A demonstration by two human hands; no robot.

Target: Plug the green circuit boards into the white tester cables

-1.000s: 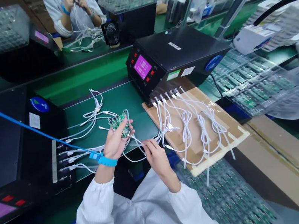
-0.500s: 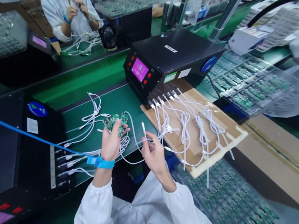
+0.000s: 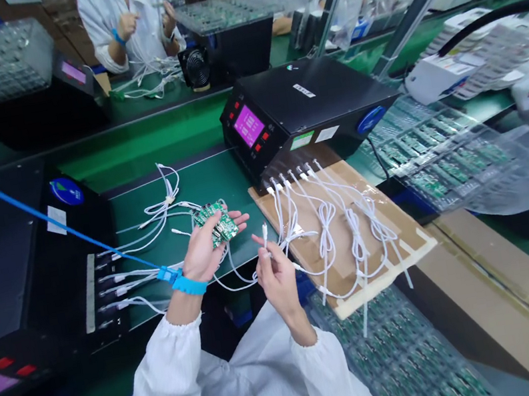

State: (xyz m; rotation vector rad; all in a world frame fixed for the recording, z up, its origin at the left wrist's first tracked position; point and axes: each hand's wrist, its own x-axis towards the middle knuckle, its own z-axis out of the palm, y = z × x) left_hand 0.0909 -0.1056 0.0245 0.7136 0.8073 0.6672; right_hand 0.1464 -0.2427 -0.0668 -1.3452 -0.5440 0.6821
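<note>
Green circuit boards (image 3: 218,224) lie fanned in my left hand (image 3: 205,248), pinned by the thumb, with the fingertips reaching past them to the right. A blue band circles that wrist. My right hand (image 3: 277,273) pinches a white cable (image 3: 265,233) just below its plug, which points upward. The plug and the boards are apart. White cables (image 3: 164,204) lie on the green bench between the hands and the left black box. More bundled cables (image 3: 325,231) rest on a cardboard sheet (image 3: 313,261) right of my right hand.
A black tester (image 3: 313,95) with a lit pink screen stands behind the cardboard. Another black box (image 3: 4,248) is at left, with a blue cord (image 3: 44,214) crossing it. Trays of boards (image 3: 405,343) sit below right. A person (image 3: 124,25) works across the bench.
My left hand and the boards have shifted slightly right, with the fingers more extended. My right hand and the plug have moved a little right and down. The person opposite has spread their hands.
</note>
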